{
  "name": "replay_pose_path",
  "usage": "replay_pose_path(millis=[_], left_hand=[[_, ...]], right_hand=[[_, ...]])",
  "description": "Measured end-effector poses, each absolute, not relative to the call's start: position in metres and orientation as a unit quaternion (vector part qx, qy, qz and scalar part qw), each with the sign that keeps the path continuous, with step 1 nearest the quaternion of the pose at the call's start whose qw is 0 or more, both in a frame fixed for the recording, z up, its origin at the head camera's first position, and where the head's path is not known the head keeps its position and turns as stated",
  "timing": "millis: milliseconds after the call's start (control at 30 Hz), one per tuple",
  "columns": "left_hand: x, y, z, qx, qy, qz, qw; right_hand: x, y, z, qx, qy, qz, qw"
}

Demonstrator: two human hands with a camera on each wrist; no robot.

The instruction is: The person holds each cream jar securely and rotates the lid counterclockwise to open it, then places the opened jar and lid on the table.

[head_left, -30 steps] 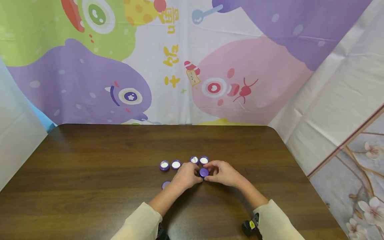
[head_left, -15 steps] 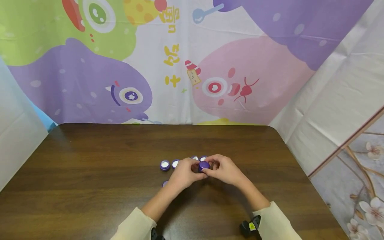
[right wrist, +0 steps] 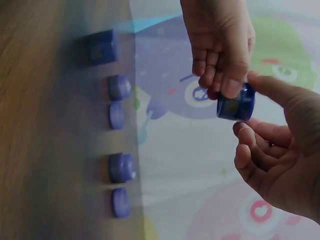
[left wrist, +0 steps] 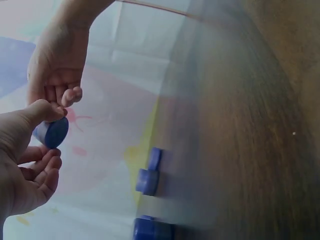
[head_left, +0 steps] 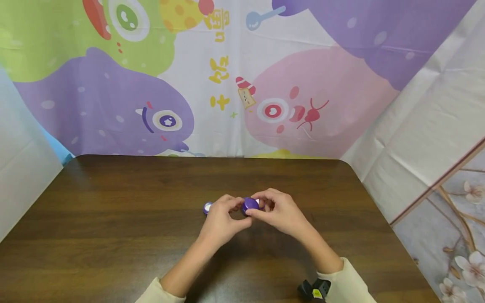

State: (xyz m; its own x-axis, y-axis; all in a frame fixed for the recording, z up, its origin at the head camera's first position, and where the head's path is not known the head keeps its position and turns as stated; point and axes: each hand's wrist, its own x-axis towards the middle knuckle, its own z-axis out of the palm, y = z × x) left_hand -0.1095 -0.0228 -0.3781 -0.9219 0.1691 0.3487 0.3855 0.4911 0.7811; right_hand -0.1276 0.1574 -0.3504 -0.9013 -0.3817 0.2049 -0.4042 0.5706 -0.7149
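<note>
A small purple round jar (head_left: 250,204) with its lidded-looking top up is held off the table between both hands. My left hand (head_left: 221,221) pinches it from the left, with its index finger at the side. The right hand (head_left: 279,211) grips it from the right, thumb in front and fingers behind. In the left wrist view the jar (left wrist: 56,132) shows a flat blue-purple face. The right wrist view shows the jar (right wrist: 237,103) side-on with a pale label patch, fingertips of both hands around it. Whether the lid is loose cannot be told.
A white-topped purple jar (head_left: 207,207) stands left of the hands. In the right wrist view, several purple pieces line up on the table: tall jars (right wrist: 121,167) and flatter discs (right wrist: 120,202). A patterned curtain (head_left: 227,126) hangs behind the wooden table (head_left: 132,210).
Both hands have lifted the purple jar from the tabletop and brought it up and slightly left, tilting it. The left hand now covers more of the row of small pieces.
</note>
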Motion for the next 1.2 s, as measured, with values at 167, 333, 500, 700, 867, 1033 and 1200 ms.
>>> replay_pose_path(millis=[167, 333, 500, 700, 867, 1033, 1200], left_hand=[[-0.101, -0.029, -0.375, -0.186, -0.87, -0.435, 0.137], [-0.095, -0.034, -0.372, -0.201, -0.86, -0.444, 0.153], [-0.092, -0.038, -0.369, -0.216, -0.842, -0.464, 0.171], [-0.089, -0.042, -0.368, -0.234, -0.826, -0.483, 0.172], [-0.089, -0.044, -0.368, -0.261, -0.811, -0.501, 0.153], [-0.092, -0.048, -0.364, -0.254, -0.813, -0.502, 0.152], [-0.091, -0.049, -0.359, -0.235, -0.821, -0.495, 0.163]], right_hand=[[-0.119, 0.151, -0.343, 0.27, -0.889, 0.369, 0.04], [-0.115, 0.148, -0.338, 0.329, -0.877, 0.342, 0.069], [-0.113, 0.147, -0.333, 0.365, -0.86, 0.347, 0.084], [-0.111, 0.148, -0.332, 0.395, -0.838, 0.367, 0.084], [-0.108, 0.151, -0.332, 0.406, -0.828, 0.379, 0.074], [-0.107, 0.149, -0.328, 0.365, -0.837, 0.402, 0.066], [-0.107, 0.144, -0.327, 0.324, -0.85, 0.408, 0.073]])
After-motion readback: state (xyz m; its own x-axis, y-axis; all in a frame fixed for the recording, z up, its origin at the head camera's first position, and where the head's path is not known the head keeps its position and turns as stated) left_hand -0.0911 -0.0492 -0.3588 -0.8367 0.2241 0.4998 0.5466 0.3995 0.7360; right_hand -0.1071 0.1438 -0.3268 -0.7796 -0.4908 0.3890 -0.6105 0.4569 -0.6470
